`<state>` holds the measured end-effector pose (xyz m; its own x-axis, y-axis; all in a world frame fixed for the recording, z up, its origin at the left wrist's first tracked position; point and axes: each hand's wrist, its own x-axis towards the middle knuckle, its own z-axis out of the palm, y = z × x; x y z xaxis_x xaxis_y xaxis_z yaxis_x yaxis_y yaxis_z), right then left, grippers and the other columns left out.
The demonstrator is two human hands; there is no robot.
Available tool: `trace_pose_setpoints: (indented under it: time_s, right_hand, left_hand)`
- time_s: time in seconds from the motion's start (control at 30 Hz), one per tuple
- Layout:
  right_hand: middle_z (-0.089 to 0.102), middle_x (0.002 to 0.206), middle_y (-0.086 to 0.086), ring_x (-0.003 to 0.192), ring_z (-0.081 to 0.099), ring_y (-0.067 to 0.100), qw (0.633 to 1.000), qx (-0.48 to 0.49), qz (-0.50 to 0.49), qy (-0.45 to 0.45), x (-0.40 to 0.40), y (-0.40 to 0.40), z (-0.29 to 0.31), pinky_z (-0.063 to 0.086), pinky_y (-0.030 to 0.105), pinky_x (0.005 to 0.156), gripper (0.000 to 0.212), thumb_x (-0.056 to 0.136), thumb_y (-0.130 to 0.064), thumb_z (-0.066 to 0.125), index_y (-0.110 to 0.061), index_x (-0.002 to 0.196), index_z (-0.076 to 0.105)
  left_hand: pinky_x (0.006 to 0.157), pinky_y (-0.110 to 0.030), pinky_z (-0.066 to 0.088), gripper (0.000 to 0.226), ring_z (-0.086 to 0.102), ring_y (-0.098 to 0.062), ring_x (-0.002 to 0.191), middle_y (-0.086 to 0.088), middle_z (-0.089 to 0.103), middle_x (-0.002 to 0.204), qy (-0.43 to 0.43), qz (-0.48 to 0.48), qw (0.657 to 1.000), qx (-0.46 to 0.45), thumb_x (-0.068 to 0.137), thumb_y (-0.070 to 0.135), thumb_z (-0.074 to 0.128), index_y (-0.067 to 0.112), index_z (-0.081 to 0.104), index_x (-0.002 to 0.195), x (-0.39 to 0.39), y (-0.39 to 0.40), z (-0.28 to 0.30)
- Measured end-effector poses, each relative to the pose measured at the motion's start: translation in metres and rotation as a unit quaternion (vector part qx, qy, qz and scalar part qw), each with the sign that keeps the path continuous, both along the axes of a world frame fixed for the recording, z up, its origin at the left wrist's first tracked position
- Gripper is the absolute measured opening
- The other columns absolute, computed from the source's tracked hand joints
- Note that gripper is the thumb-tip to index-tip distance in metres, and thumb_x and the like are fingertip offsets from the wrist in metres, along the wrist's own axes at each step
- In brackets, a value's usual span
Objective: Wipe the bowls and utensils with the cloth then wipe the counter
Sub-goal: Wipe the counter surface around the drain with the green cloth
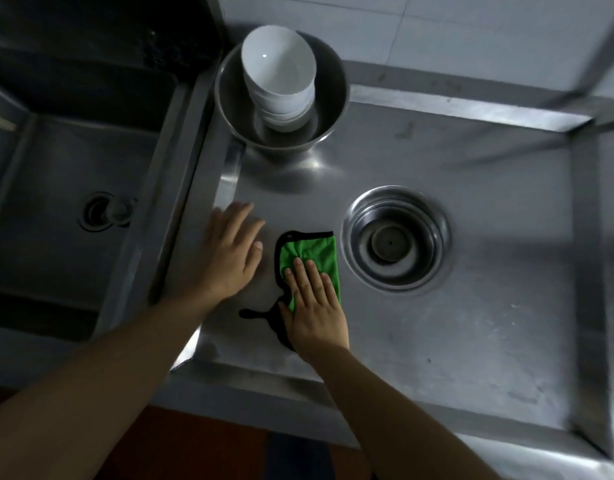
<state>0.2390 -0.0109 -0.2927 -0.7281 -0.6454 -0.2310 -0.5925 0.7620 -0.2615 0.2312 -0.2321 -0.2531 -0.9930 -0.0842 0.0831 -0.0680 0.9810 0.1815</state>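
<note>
Two hands flat: my right hand [314,306] presses the green black-edged cloth [310,252] on the steel counter [471,323]; left hand [229,251] beside, empty. Counter-wiping step; next, sweep rightward.

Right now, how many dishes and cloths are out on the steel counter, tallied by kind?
White bowls: a nested stack; rims blur together, at least 4
Metal basin holding the stack: 1
Green cloth, under the right hand: 1
Total: at least 6
</note>
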Motion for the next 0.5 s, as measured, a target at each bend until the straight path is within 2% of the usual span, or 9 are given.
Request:
trace_pose_setpoints:
  time_s: [0.17,0.37,0.5]
  right_hand:
    - [0.012,0.168,0.002,0.156,0.004,0.021,1.000,0.002,-0.010,0.010,-0.013,0.089,0.003,0.012,0.044,0.124,0.063,0.105,-0.045,0.034,-0.017,0.160,0.023]
    - [0.008,0.169,0.000,0.156,0.000,0.017,0.999,0.031,0.021,0.006,-0.034,0.176,0.005,0.005,0.040,0.125,0.062,0.106,-0.048,0.026,-0.020,0.161,0.016]
    - [0.010,0.168,0.000,0.156,0.005,0.018,0.997,0.035,0.062,0.024,-0.051,0.227,0.005,0.007,0.040,0.124,0.060,0.106,-0.047,0.026,-0.020,0.160,0.020]
  left_hand:
    - [0.112,-0.058,0.032,0.041,0.036,-0.038,0.144,-0.016,0.044,0.151,-0.001,-0.009,1.000,0.030,0.100,0.028,0.044,0.007,0.060,0.133,-0.007,0.092,-0.006]
    - [0.115,-0.058,0.029,0.045,0.030,-0.034,0.148,-0.014,0.041,0.154,-0.016,-0.043,0.997,0.056,0.100,0.030,0.041,0.012,0.054,0.139,-0.023,0.188,-0.007]
    - [0.118,-0.055,0.027,0.045,0.028,-0.031,0.150,-0.012,0.039,0.156,-0.003,-0.077,0.995,0.059,0.099,0.027,0.046,0.011,0.055,0.140,-0.027,0.235,-0.005]
